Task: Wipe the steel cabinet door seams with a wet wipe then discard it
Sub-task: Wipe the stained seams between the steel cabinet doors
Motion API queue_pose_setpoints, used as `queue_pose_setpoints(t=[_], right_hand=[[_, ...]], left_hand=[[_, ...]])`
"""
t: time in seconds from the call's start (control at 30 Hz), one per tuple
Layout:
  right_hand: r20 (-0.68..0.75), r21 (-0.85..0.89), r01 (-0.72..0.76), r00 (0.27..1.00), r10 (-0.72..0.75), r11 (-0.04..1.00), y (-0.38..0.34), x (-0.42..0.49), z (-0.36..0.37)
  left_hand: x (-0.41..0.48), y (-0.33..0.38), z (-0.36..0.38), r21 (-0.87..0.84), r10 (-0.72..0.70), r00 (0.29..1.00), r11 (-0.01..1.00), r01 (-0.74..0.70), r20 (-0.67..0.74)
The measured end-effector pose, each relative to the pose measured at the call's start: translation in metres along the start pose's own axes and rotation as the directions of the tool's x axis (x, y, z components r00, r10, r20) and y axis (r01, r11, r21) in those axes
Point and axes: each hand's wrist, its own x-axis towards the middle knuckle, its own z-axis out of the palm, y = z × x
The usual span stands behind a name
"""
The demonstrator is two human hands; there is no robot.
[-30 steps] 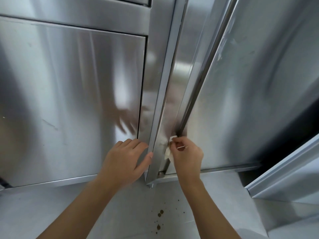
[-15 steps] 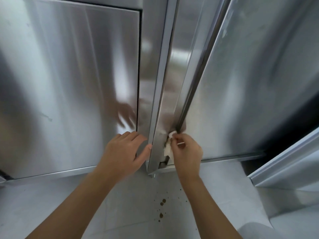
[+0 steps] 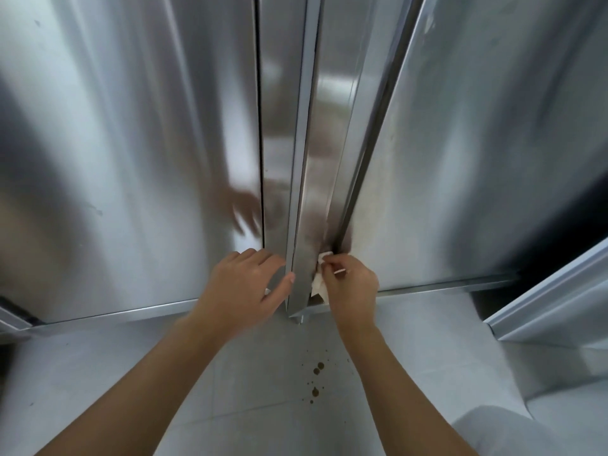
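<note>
Barely moved: right hand [image 3: 352, 284] still pinches wet wipe [image 3: 318, 281] at seam [image 3: 365, 159] near end; left hand [image 3: 246, 284], fingers relaxed, braces door edge [image 3: 301, 192]; wiping unfinished.

Left hand [image 3: 245, 286] left of door edge [image 3: 301, 192]; your right hand [image 3: 353, 284] right of it, wipe [image 3: 318, 283] pinched against the seam [image 3: 363, 159].
</note>
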Motion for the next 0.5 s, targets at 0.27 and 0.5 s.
queue_pose_setpoints(t=[0.27,0.5], right_hand=[[0.235,-0.029,-0.211,0.949,0.211,0.977,0.057,-0.037,0.003],[0.283,0.076,-0.331,0.912,0.298,0.940,0.068,-0.041,0.022]], left_hand=[[-0.015,-0.004,0.016,0.018,-0.035,0.990,0.999,0.032,0.136],[-0.025,0.000,0.027,0.027,-0.022,0.971,1.000,0.016,0.239]])
